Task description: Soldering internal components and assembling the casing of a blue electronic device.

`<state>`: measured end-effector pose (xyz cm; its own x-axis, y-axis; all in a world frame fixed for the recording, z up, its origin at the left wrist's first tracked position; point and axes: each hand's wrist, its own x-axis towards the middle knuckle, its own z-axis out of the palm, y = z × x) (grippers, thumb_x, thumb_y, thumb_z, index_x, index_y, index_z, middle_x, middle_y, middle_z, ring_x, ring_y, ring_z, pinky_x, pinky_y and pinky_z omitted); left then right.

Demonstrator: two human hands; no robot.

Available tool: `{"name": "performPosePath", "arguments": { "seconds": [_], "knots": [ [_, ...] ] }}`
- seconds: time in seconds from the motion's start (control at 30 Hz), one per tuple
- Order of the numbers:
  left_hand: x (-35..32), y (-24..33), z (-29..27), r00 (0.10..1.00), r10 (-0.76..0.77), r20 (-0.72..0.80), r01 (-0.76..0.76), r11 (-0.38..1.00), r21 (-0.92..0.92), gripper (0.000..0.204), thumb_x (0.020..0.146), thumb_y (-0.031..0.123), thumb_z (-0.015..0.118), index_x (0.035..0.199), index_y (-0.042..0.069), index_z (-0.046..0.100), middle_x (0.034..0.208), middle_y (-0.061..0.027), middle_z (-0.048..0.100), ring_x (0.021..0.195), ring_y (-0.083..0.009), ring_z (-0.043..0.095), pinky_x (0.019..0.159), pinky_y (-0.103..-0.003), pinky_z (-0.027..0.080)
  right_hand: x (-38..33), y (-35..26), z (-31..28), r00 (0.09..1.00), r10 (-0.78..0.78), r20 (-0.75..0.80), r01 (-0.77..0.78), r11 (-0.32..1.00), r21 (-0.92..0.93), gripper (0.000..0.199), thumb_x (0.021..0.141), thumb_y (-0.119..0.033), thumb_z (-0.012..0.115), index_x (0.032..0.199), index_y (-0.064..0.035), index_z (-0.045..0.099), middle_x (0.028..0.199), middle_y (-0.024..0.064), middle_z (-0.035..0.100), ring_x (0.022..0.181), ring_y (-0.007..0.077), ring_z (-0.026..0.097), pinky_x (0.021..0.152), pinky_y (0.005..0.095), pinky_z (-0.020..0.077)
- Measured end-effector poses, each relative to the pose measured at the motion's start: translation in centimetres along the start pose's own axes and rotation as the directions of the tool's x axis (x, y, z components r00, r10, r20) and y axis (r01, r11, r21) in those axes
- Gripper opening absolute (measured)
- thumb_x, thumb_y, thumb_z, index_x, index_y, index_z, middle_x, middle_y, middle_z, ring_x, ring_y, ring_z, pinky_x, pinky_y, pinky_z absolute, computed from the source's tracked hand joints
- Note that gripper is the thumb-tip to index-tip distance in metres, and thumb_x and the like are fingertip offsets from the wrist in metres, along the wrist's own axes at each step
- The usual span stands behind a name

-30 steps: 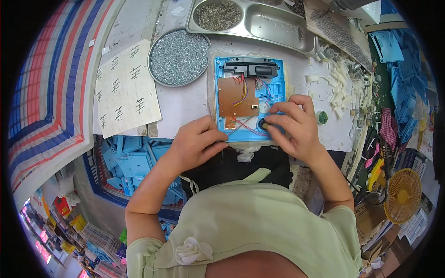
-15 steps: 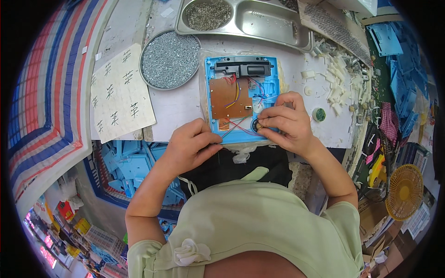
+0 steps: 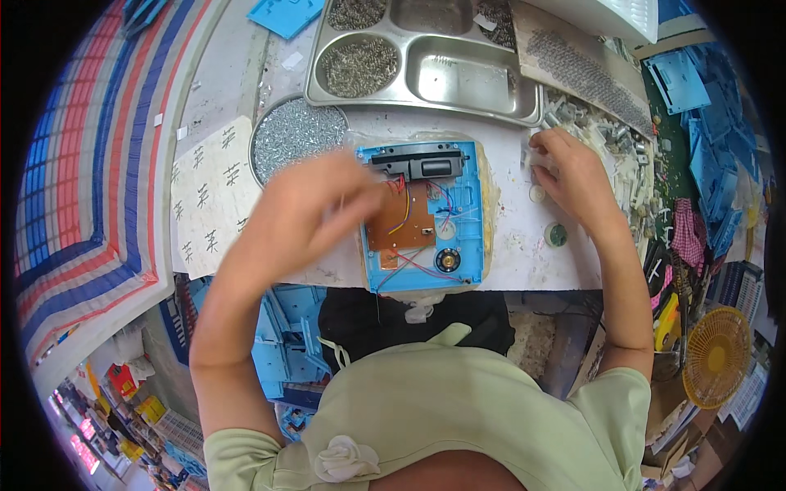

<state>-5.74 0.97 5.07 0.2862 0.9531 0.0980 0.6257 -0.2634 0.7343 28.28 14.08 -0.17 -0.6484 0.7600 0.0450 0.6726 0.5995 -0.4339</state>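
Observation:
A blue plastic casing (image 3: 472, 204) lies face down on the table, its inside showing. Inside are a brown circuit board (image 3: 413, 211), a black module (image 3: 419, 166) along the far edge, thin coloured wires and a small round speaker (image 3: 448, 260) near the front right. My left hand (image 3: 315, 209), smeared by motion, passes over the casing's left edge beside a round bowl of silver screws (image 3: 299, 131); its fingers are unclear. To the right of the casing, my right hand (image 3: 573, 176) hovers with thumb and fingers apart, close to a small white plastic part (image 3: 526, 157).
A steel compartment tray (image 3: 417, 102) with small metal parts stands at the back. Loose white plastic pieces (image 3: 606, 159) are scattered at the right, near a green-filled round container (image 3: 556, 236). A marked paper sheet (image 3: 205, 200) lies left. Blue casings are piled below the table and far right.
Both hands have left the casing: the left moved up and left, the right up and right. The right hand let go of the speaker, which now sits in the casing. The view has shifted.

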Motion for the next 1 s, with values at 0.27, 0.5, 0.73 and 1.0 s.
{"name": "performPosePath", "arguments": {
  "seconds": [0.27, 0.5, 0.73, 1.0],
  "knots": [
    [18.0, -6.6, 5.2, 0.991, 0.132, -0.004, -0.09, 0.696, 0.712, 0.012, 0.089, 0.012, 0.065, 0.098, 0.008, 0.072, 0.092, -0.0123, 0.068, 0.091, -0.0323, 0.069, 0.08, -0.044, 0.056, -3.4, -2.8, -3.7, 0.977, 0.212, -0.033, -0.191, 0.931, 0.31, 0.027, 0.082, 0.004, 0.065, 0.107, -0.0034, 0.065, 0.076, 0.0018, 0.051, 0.065, 0.0079, 0.048, 0.06, 0.0241, 0.0404],
    [14.1, -2.2, 2.4, 0.955, 0.274, -0.113, -0.181, 0.84, 0.511, 0.015, 0.084, 0.01, 0.067, 0.097, 0.003, 0.07, 0.092, -0.0133, 0.071, 0.081, -0.028, 0.071, 0.074, -0.039, 0.057, -9.9, -4.5, -3.2, 0.888, 0.453, -0.078, -0.27, 0.651, 0.709, 0.027, 0.081, 0.001, 0.078, 0.104, -0.0022, 0.064, 0.093, -0.0018, 0.062, 0.079, 0.0051, 0.052, 0.068, 0.0217, 0.0426],
    [-2.2, 6.7, 5.7, 0.932, -0.264, 0.248, 0.362, 0.659, -0.659, 0.022, 0.099, 0.008, 0.063, 0.119, 0.0, 0.068, 0.093, -0.004, 0.064, 0.074, -0.0095, 0.059, 0.064, -0.025, 0.048, -9.9, -8.4, 0.8, 0.941, 0.149, -0.303, 0.152, 0.614, 0.775, 0.037, 0.072, 0.006, 0.086, 0.106, 0.0025, 0.07, 0.094, 0.0119, 0.074, 0.084, 0.0166, 0.071, 0.074, 0.0285, 0.0533],
    [-5.2, 5.5, 9.8, 0.869, -0.327, 0.371, 0.417, 0.081, -0.905, 0.029, 0.106, 0.015, 0.055, 0.127, -0.003, 0.063, 0.094, -0.0062, 0.062, 0.07, -0.0098, 0.053, 0.061, -0.024, 0.044, -7.9, -10.3, 0.7, 0.955, -0.112, -0.276, 0.259, 0.77, 0.583, 0.032, 0.073, -0.002, 0.087, 0.101, -0.0043, 0.071, 0.087, 0.0098, 0.074, 0.069, 0.0242, 0.071, 0.061, 0.0298, 0.0536]
  ]
}}
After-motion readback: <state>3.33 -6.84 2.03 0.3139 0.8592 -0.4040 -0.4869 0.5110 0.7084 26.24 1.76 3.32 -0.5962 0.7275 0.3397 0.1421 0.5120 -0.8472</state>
